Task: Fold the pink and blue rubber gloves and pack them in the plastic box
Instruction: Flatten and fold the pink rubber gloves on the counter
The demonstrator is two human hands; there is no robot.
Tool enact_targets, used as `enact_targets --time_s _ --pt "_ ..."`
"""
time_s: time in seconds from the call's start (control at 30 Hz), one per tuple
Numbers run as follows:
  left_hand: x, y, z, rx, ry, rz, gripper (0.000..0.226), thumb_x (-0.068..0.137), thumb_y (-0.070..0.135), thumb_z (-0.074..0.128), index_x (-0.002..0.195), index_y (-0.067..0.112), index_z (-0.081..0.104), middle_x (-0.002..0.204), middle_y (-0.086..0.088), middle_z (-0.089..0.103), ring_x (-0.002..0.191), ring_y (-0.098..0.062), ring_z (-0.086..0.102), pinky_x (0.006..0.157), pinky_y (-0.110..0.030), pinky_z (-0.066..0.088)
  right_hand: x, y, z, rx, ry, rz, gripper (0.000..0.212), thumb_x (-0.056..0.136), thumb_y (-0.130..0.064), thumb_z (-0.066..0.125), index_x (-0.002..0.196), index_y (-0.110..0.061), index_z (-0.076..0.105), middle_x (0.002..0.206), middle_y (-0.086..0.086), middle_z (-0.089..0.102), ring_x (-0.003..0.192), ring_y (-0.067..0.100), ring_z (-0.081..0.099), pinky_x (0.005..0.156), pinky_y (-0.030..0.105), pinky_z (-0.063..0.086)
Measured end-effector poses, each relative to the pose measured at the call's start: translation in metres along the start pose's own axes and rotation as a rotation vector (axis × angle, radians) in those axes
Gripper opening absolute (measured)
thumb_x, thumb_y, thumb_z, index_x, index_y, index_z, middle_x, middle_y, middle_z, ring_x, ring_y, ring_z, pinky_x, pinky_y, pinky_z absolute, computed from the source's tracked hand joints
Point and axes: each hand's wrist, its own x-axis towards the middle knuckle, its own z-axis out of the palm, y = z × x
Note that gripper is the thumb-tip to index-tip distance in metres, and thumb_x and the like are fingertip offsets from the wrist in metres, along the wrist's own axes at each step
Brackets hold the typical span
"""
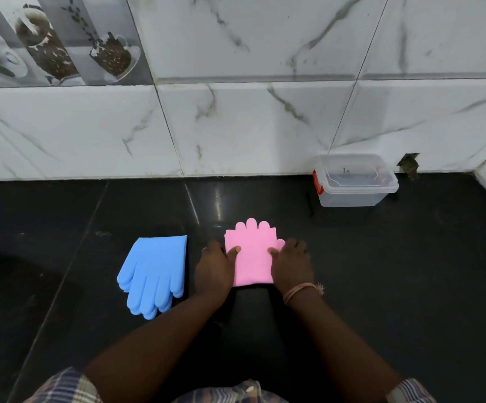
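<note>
The pink gloves (252,254) lie folded on the black bench (381,271), a flat stack with the fingertips pointing toward the wall and the folded edge nearest the person. Both hands rest on the stack from either side. The left hand (214,270) covers its left edge, thumb laid across the pink rubber; whether the other fingers curl under the edge cannot be told. The right hand (292,269) sits on the right edge the same way, thumb on top, the glove's thumb poking out just beyond its knuckles. The two thumbs are apart, with bare pink between them. A pinkish thread band (302,290) circles the right wrist, and a thin ring (204,249) shows on a left finger.

Just left of the left hand, the blue gloves (154,274) lie unfolded in a stack, cuffs toward the wall, fingers toward the person.

Farther back and to the right, the clear box (355,181) stands against the marble-tiled wall (250,126), lid on, a red latch on its left end. Checked sleeves (64,385) show at the bottom edge.
</note>
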Motion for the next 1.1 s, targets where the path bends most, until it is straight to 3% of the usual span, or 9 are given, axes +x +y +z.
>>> enact_targets --time_s 0.17,0.33,0.47,0.57,0.63,0.73,0.87,0.97,1.1 --pt "0.013 0.007 0.002 -0.270 -0.125 -0.118 0.045 0.092 0.041 0.074 0.121 0.007 0.066 0.118 -0.013 0.073 0.106 -0.032 0.069 0.090 -0.039 0.055 0.017 -0.009 -0.014 0.329 -0.261 0.109 0.049 0.094 -0.032 0.062 0.131 -0.002 0.047 0.132 0.016 0.058 0.115 0.031 0.060 0.093 0.034 0.046" --pt "0.027 0.007 -0.026 -0.789 -0.558 -0.500 0.028 0.088 0.021 0.082 0.106 0.002 0.072 0.109 -0.016 0.079 0.087 -0.026 0.074 0.067 -0.034 0.059 0.024 -0.005 -0.044 0.837 -0.660 0.361 0.031 0.086 -0.016 0.067 0.115 -0.005 0.064 0.110 0.011 0.070 0.095 0.026 0.067 0.080 0.039 0.057" --pt "0.040 -0.011 -0.048 -0.856 -0.669 -0.320 0.042 0.083 0.015 0.085 0.122 0.008 0.072 0.114 -0.010 0.080 0.112 -0.031 0.073 0.096 -0.048 0.060 0.021 -0.003 -0.050 0.901 -0.642 0.169 0.028 0.081 -0.012 0.070 0.109 -0.011 0.067 0.114 0.012 0.069 0.107 0.030 0.065 0.097 0.052 0.053" --pt "0.051 -0.020 -0.066 -0.844 -0.592 -0.144 0.055 0.076 0.007 0.089 0.127 0.004 0.067 0.120 -0.013 0.077 0.117 -0.033 0.071 0.104 -0.052 0.056 0.021 -0.017 -0.057 0.811 -0.485 -0.057 0.053 0.077 -0.011 0.078 0.126 -0.017 0.057 0.130 0.000 0.060 0.113 0.021 0.060 0.097 0.040 0.052" --pt "0.059 -0.023 -0.080 -0.732 -0.483 0.006 0.060 0.072 0.008 0.093 0.125 0.009 0.065 0.119 -0.009 0.077 0.115 -0.028 0.072 0.100 -0.048 0.059 0.022 -0.030 -0.061 0.750 -0.369 -0.240 0.066 0.076 -0.009 0.077 0.137 -0.016 0.052 0.131 -0.006 0.056 0.114 0.016 0.057 0.096 0.034 0.050" --pt "0.065 -0.026 -0.105 -0.485 -0.348 0.309 0.048 0.070 0.022 0.092 0.111 0.031 0.069 0.107 0.008 0.077 0.099 -0.008 0.072 0.085 -0.031 0.060 0.019 -0.054 -0.061 0.643 -0.089 -0.527 0.016 0.078 -0.012 0.069 0.094 -0.009 0.068 0.091 0.007 0.071 0.081 0.025 0.065 0.074 0.044 0.054" --pt "0.061 -0.043 -0.117 -0.160 -0.305 0.754 0.020 0.083 0.009 0.075 0.096 0.024 0.077 0.092 0.008 0.076 0.088 -0.001 0.071 0.078 -0.023 0.055 0.003 -0.055 -0.039 0.413 0.150 -0.831 0.013 0.078 -0.020 0.054 0.075 -0.013 0.065 0.080 0.003 0.066 0.075 0.029 0.062 0.071 0.038 0.048" --pt "0.041 -0.063 -0.111 0.193 -0.406 0.660 0.019 0.087 0.035 0.063 0.090 0.024 0.078 0.093 0.003 0.078 0.085 -0.002 0.070 0.076 -0.020 0.049 -0.015 -0.034 -0.003 0.047 -0.058 -0.930 0.012 0.082 -0.012 0.059 0.088 -0.012 0.069 0.111 0.011 0.067 0.101 0.033 0.061 0.089 0.040 0.050" --pt "0.032 -0.067 -0.105 0.495 -0.397 0.563 0.037 0.083 0.057 0.058 0.071 0.026 0.075 0.075 -0.001 0.078 0.077 -0.017 0.074 0.074 -0.035 0.054 -0.020 -0.017 0.011 0.068 -0.279 -0.809 0.028 0.081 -0.001 0.058 0.102 -0.018 0.069 0.142 0.003 0.052 0.132 0.021 0.043 0.111 0.026 0.033"
